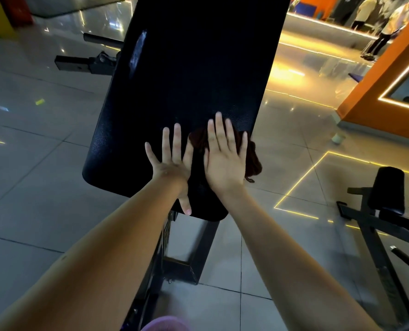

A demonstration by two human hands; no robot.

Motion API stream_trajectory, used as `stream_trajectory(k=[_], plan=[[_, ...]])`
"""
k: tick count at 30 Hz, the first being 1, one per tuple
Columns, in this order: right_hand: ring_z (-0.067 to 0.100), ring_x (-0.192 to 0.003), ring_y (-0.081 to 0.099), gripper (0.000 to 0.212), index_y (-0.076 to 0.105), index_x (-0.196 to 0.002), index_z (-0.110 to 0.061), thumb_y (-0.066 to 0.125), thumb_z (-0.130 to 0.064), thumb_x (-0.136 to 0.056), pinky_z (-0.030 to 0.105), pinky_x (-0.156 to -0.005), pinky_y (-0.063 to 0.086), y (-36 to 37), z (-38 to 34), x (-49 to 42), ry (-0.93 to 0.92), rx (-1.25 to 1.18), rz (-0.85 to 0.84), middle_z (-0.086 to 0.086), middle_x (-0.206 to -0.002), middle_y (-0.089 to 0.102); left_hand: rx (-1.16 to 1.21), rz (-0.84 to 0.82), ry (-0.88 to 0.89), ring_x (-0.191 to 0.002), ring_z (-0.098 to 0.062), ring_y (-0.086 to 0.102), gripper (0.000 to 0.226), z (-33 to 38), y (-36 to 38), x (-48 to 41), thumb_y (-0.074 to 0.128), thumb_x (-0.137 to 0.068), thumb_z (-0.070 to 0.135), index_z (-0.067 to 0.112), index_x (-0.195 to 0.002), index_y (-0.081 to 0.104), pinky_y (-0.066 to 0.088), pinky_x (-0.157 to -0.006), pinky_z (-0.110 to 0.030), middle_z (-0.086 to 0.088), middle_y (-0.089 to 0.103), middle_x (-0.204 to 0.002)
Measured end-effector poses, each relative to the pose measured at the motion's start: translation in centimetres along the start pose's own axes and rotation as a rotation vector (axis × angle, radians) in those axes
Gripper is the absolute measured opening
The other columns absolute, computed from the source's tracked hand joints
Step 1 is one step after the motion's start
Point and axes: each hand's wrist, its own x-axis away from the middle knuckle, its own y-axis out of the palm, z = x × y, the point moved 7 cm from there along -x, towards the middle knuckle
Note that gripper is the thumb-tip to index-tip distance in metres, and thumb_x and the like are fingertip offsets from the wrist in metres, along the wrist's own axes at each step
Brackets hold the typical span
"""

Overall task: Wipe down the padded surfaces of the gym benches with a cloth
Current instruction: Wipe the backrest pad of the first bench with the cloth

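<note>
Black padding (pixel 186 68) runs lengthwise from lower centre to the top of the frame. Your right hand (pixel 225 163) presses the dark cloth (pixel 253 163) flat-fingered at the near end. Your left hand (pixel 172 166), fingers spread, rests just beside. Most of the pad lies up-frame.

Left hand (pixel 172 163), right hand (pixel 225 161) flat, fingers spread
</note>
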Motion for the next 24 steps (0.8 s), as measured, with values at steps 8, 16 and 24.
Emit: stream_trajectory(k=[8, 16, 24], plan=[[0.021, -0.148, 0.011, 0.062, 0.02, -0.152, -0.006, 0.032, -0.027, -0.095, 0.046, -0.118, 0.007, 1.1, -0.5, 5.6, -0.034, -0.112, -0.002, 0.01, -0.16, 0.017, 0.009, 0.021, 0.005, -0.124, -0.048, -0.048, 0.177, 0.0, 0.1, 0.0, 0.087, -0.035, 0.067, 0.009, -0.12, -0.057, -0.01, -0.102, -0.074, -0.026, -0.063, -0.124], [0.021, -0.146, 0.02, 0.059, 0.029, -0.149, -0.007, 0.034, -0.027, -0.094, 0.047, -0.116, 0.018, 1.4, -0.9, 9.7, -0.122, -0.069, -0.046, 0.008, -0.158, 0.025, 0.018, 0.04, 0.013, -0.124, -0.047, -0.048, 0.179, 0.1, 0.1, -0.2, 0.086, -0.033, 0.07, 0.01, -0.123, -0.056, -0.008, -0.103, -0.074, -0.024, -0.062, -0.125], [0.016, -0.149, 0.006, 0.058, 0.011, -0.154, -0.014, 0.017, -0.031, -0.099, 0.04, -0.119, -0.003, -0.6, -0.5, -1.7, -0.066, 0.005, -0.041, 0.003, -0.162, 0.008, -0.027, -0.002, -0.016, -0.12, -0.05, -0.05, 0.173, 0.0, 0.3, -0.6, 0.085, -0.035, 0.071, 0.009, -0.122, -0.051, -0.009, -0.102, -0.076, -0.028, -0.064, -0.12]])
